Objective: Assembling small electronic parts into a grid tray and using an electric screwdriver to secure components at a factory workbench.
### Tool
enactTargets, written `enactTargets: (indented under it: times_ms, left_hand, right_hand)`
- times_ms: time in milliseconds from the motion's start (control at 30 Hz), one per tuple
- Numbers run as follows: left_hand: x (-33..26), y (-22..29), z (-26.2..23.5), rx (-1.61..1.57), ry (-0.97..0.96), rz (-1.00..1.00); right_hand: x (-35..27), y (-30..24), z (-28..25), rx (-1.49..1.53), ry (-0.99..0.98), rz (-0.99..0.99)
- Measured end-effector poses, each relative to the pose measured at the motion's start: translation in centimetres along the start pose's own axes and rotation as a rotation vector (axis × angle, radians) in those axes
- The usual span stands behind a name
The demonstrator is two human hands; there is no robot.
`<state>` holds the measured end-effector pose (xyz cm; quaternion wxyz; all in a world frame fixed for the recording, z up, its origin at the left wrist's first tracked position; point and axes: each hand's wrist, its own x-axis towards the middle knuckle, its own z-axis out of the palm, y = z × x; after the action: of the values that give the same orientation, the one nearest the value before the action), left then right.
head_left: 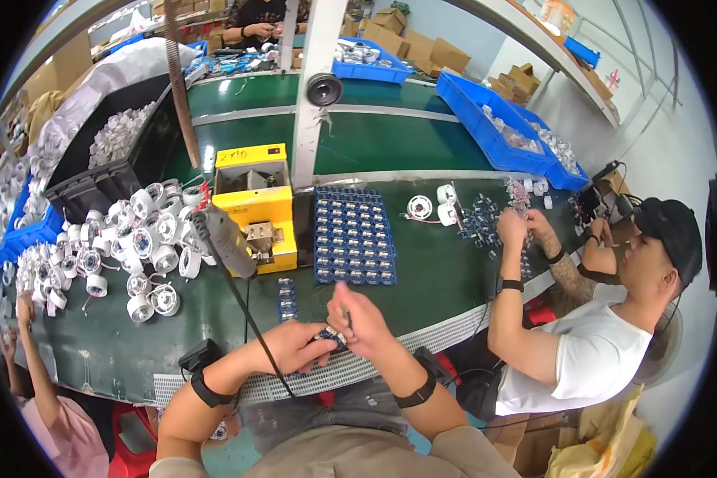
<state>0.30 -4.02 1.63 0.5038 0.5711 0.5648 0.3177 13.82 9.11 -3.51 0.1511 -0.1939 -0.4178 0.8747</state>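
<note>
Near the front edge of the green bench, my left hand (296, 347) is closed on a small blue circuit board (331, 335) with pale parts on it. Just right of it, my right hand (360, 323) is closed in a pinch close to the board. A thin dark piece shows at its fingers, too small to name. Beyond my hands lies a panel of blue circuit boards (354, 239) in rows. A short strip of similar boards (286, 299) lies left of the panel, partly hidden lower down by my left hand.
A yellow machine (277, 207) stands beyond my left hand, with a grey cylindrical tool (229, 245) hanging before it. White round housings (143, 239) pile up at left. A metal post (306, 135) rises behind the panel. At right, a co-worker (570, 350) handles small parts; blue bins (486, 131) stand behind.
</note>
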Motion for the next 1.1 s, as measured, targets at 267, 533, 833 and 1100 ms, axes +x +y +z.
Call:
enactTargets:
  times_ms: [267,533,833,1100]
  left_hand:
    - [0.9,-1.1,0.0,-0.295,0.079,-0.192]
    - [-0.1,-1.0,-0.3,-0.330,-0.020,-0.206]
    - [0.0,-0.9,-0.2,-0.139,-0.073,-0.015]
    - [0.3,-1.2,-0.2,-0.313,0.024,-0.062]
  right_hand:
    - [-0.5,-0.1,1.3,-0.327,0.160,-0.098]
    - [-0.8,-0.8,1.9,-0.881,0.187,-0.356]
    - [-0.6,1.0,0.3,-0.168,-0.079,-0.147]
    - [-0.6,-0.7,1.5,0.209,0.228,-0.087]
